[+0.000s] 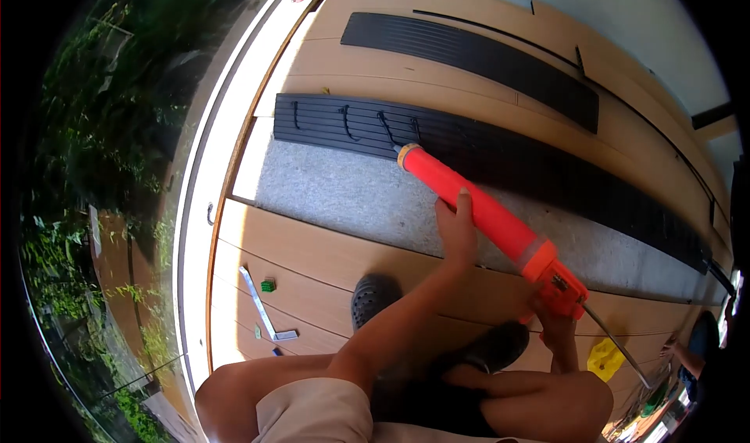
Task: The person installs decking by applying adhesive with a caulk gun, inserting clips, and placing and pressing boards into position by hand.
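A long red-orange caulking gun (pixel 483 202) slants across the middle of the view, its nozzle end up at the left. My left hand (pixel 459 228) is wrapped round the barrel from beneath. Lower right, my right hand (pixel 556 326) grips the handle, with the metal plunger rod sticking out behind. The tip is at a dark ribbed plank (pixel 539 166) that lies along the far side of a bare grey concrete strip (pixel 336 189). Several short black beads of adhesive (pixel 345 123) run across the plank's left part. Where the tip meets the plank is partly hidden by the gun.
Another dark plank (pixel 469 64) lies farther back on tan floor boards (pixel 312 244). An angled metal bar (pixel 260 309) and green spacers (pixel 268 285) are at lower left, beside the white door track (pixel 201 232). A yellow item (pixel 605 359) and another person's arm (pixel 687 359) show at right.
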`<state>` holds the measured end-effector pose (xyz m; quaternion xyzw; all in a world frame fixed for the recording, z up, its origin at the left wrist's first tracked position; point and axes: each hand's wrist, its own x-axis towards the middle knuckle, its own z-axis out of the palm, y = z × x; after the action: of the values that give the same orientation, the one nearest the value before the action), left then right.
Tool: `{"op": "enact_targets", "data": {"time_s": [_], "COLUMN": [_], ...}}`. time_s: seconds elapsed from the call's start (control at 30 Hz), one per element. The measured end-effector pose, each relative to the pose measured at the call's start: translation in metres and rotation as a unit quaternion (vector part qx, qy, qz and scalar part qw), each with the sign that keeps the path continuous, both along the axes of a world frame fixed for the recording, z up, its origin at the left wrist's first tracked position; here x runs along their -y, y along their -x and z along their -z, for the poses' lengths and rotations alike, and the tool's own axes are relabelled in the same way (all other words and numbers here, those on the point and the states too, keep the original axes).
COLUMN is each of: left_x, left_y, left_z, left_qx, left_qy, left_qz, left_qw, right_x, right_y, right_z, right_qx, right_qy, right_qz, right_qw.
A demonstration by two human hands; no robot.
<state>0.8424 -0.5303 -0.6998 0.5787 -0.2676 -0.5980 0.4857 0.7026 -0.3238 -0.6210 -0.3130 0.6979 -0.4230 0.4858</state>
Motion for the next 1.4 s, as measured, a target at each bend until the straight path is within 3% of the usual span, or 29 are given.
{"op": "enact_targets", "data": {"time_s": [0.2,0.43,0.7,0.77,0.9,1.0,1.17,1.4], "left_x": [0.020,0.073,0.156,0.164,0.146,0.128,0.110,0.103], "left_y": [-0.018,-0.058,-0.130,-0.142,-0.142,-0.136,-0.118,-0.111], "left_z": [-0.026,-0.016,0.029,0.051,0.044,0.046,0.022,0.015], "left_qx": [-0.075,-0.021,-0.006,-0.030,0.015,-0.056,-0.131,-0.254], "left_qy": [-0.018,0.005,0.086,0.072,0.056,0.056,0.058,0.050], "left_qz": [-0.049,-0.091,-0.100,-0.095,-0.104,-0.082,-0.150,-0.122], "left_qw": [0.996,0.996,0.991,0.992,0.993,0.993,0.978,0.958], "right_x": [0.025,0.084,0.165,0.173,0.163,0.150,0.134,0.124], "right_y": [-0.005,-0.031,-0.100,-0.109,-0.105,-0.096,-0.086,-0.069], "right_z": [-0.005,0.005,0.044,0.071,0.072,0.053,0.021,0.025], "right_qx": [0.016,0.074,0.122,0.209,0.174,0.165,0.152,0.162], "right_qy": [0.049,0.131,0.207,0.154,0.040,0.088,0.204,0.165], "right_qz": [-0.036,-0.129,-0.200,-0.151,-0.142,-0.175,-0.226,-0.211], "right_qw": [0.998,0.980,0.950,0.954,0.974,0.967,0.941,0.950]}}
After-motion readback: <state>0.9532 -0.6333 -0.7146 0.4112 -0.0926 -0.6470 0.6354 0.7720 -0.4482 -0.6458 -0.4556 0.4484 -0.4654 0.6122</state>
